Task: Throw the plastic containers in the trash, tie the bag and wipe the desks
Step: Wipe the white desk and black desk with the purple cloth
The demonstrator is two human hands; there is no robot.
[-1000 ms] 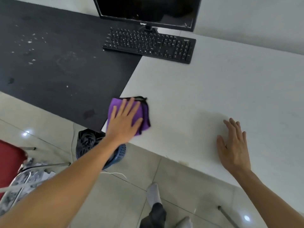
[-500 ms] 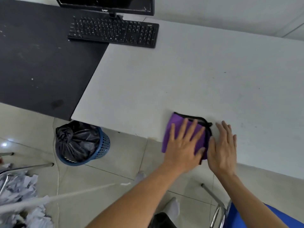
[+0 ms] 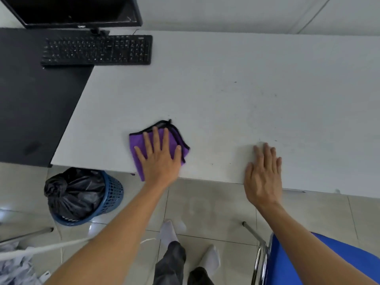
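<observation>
Nearest, a blue chair [image 3: 308, 264] with a chromed tube frame stands beside the person's socked feet on glossy tile. Left of them the bin [image 3: 112, 194], blue latticed plastic, holds the black bag [image 3: 72, 192]. Its crinkled film is knotted at the top, so the trash steps look done; what it holds is hidden.

Beyond, the left hand [image 3: 158, 159] lies flat, fingers spread, on the cloth [image 3: 137, 144], a folded purple square of napped fabric with a black hem. The cloth sits at the white desk's [image 3: 226, 99] front edge, one corner hanging over. The broad palm likely spreads pressure for wiping.

The right hand [image 3: 264, 171], also flat with fingers close together, rests bare on the matte top, probably as a brace.

Farther off lie the black desk [image 3: 30, 110], a keyboard [image 3: 98, 50] straddling both desks, and a monitor [image 3: 72, 11].
</observation>
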